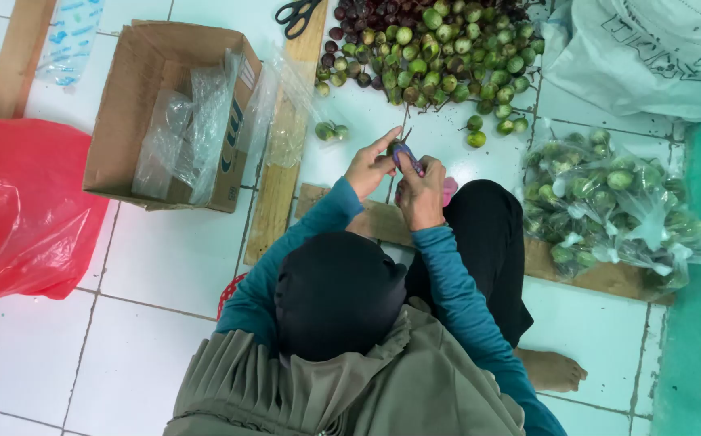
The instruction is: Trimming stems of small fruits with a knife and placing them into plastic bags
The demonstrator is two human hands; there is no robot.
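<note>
Two hands [399, 173] pinch small eggplant [400, 148] | white tiled floor [157, 266] (heap [439, 48] beyond)

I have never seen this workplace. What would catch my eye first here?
First, the heap of small round green and purple fruits spread on the white tiled floor at the top. Just below it, the left hand and right hand work one fruit with small scissors. A bright red plastic bag lies far left.

Both arms reach forward (elbows bent), the left hand [369, 165] and right hand [421, 194] seemingly pinched together, fingers curled.
</note>
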